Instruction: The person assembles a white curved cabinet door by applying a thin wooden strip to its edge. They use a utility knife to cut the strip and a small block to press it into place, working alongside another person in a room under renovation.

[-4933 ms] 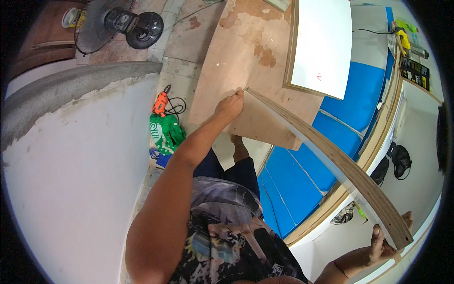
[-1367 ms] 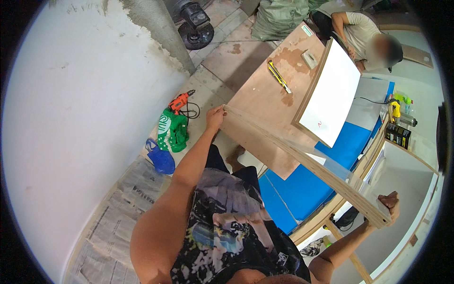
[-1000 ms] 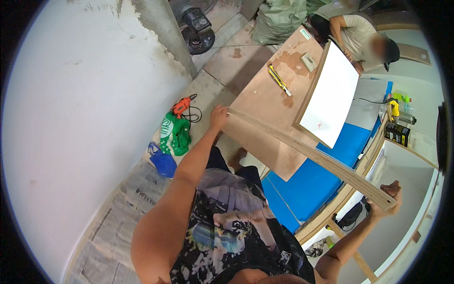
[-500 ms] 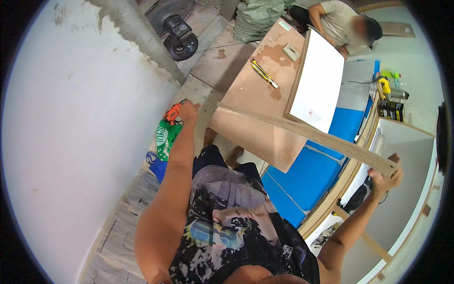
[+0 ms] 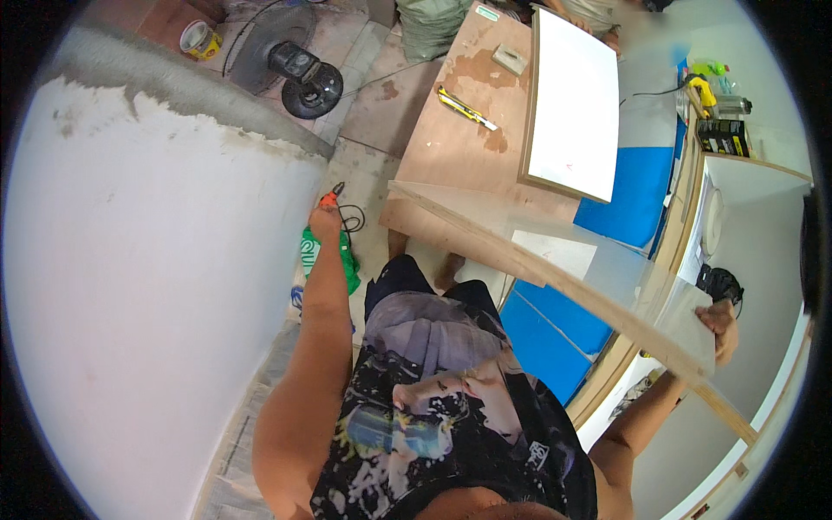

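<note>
My left hand (image 5: 324, 224) is closed round an orange power tool with a dark tip (image 5: 331, 198), held low beside the white wall. The tip points away from me, and the exact kind of tool is hard to make out. My right hand (image 5: 721, 329) grips the right end of a long wooden board (image 5: 607, 312). Slanting across in front of me, the board has its far left end over the near part of the plywood worktop (image 5: 420, 156). Its pale upper face looks smeared, and its plywood edge faces me.
On the worktop lie a yellow utility knife (image 5: 466, 108), a small block (image 5: 510, 59) and a white panel (image 5: 572, 104). A co-worker's arm (image 5: 568, 16) is behind it. A black fan (image 5: 303, 78) stands on the floor. A green bag (image 5: 347, 264) lies below my left hand.
The board has turned so its broad face shows, and its right end has come nearer me. My left hand has moved slightly down and left with the tool.
</note>
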Tool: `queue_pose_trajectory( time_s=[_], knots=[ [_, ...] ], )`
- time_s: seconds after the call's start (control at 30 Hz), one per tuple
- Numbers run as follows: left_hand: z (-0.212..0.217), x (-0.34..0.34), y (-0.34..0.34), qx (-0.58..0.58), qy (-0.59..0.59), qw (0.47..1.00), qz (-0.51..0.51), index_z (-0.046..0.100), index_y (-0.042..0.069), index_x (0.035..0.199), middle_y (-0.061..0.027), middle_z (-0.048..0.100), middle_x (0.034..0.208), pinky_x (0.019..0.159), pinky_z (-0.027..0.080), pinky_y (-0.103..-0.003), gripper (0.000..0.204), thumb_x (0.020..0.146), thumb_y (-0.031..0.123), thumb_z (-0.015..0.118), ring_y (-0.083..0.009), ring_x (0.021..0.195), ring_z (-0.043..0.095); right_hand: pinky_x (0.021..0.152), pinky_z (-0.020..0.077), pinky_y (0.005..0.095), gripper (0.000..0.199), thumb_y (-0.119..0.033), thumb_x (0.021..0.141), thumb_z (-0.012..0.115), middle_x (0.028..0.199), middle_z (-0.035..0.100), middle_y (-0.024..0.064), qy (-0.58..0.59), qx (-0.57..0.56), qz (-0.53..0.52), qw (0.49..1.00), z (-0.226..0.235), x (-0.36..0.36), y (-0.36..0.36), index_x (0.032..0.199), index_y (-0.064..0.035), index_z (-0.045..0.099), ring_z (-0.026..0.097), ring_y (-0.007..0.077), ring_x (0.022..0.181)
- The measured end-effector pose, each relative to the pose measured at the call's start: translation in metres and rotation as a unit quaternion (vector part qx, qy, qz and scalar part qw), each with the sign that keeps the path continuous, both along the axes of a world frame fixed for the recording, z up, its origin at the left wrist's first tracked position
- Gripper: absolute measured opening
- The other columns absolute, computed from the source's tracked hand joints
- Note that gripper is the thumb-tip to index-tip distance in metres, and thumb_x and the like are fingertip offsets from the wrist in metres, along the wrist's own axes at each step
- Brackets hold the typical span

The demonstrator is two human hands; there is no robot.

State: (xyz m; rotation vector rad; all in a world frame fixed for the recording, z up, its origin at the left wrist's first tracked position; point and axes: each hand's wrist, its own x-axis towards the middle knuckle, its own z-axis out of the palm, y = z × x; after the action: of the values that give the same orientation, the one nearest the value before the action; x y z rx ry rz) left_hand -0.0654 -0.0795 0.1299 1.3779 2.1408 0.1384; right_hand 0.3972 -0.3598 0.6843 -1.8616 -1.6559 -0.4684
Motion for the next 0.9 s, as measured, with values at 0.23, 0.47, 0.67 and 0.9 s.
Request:
queue_pose_trajectory(
  time_s=[0.23,0.47,0.67,0.9],
  knots=[
    [-0.057,-0.015,-0.001,0.045,-0.051,0.982,-0.179,0.072,0.006,0.088,-0.0212,0.068,0.092,0.081,0.051,-0.046,0.034,0.076,0.038,0.069,-0.0370,0.088,0.066,0.065,0.0482,0.0365,0.020,-0.015,0.077,0.067,0.074,0.059,0.0150,0.082,-0.026,-0.027,0.996,0.001,-0.021,-0.043,0.077,-0.0011,0.053,0.056,0.0230,0.068],
    [0.004,0.077,0.033,0.037,-0.025,0.972,-0.232,0.071,0.006,0.090,-0.0236,0.067,0.084,0.079,0.051,-0.046,0.030,0.080,0.035,0.066,-0.0398,0.086,0.064,0.097,0.0414,0.0517,0.017,-0.021,0.085,0.061,0.087,0.060,0.0142,0.103,0.005,-0.061,0.993,-0.014,-0.008,-0.071,0.088,-0.0056,0.055,0.059,0.0234,0.088],
    [-0.008,0.114,0.047,-0.146,-0.199,0.967,-0.069,0.065,0.008,0.079,-0.0112,0.066,0.083,0.057,0.049,-0.040,0.024,0.084,0.031,0.065,-0.0247,0.069,0.064,0.109,0.0309,0.0578,0.017,-0.024,0.088,0.059,0.103,0.061,0.0159,0.140,0.015,-0.049,0.989,-0.018,0.005,-0.072,0.096,-0.0086,0.058,0.059,0.0239,0.103],
    [0.009,0.142,0.036,-0.392,-0.361,0.846,-0.001,0.056,0.008,0.070,-0.0007,0.050,0.055,0.035,0.032,-0.027,0.022,0.085,0.021,0.064,-0.0118,0.039,0.042,0.113,0.0263,0.0552,0.024,-0.027,0.089,0.058,0.112,0.060,0.0164,0.127,-0.013,-0.085,0.988,-0.023,0.003,-0.082,0.106,-0.0102,0.061,0.057,0.0265,0.114]
  ],
)
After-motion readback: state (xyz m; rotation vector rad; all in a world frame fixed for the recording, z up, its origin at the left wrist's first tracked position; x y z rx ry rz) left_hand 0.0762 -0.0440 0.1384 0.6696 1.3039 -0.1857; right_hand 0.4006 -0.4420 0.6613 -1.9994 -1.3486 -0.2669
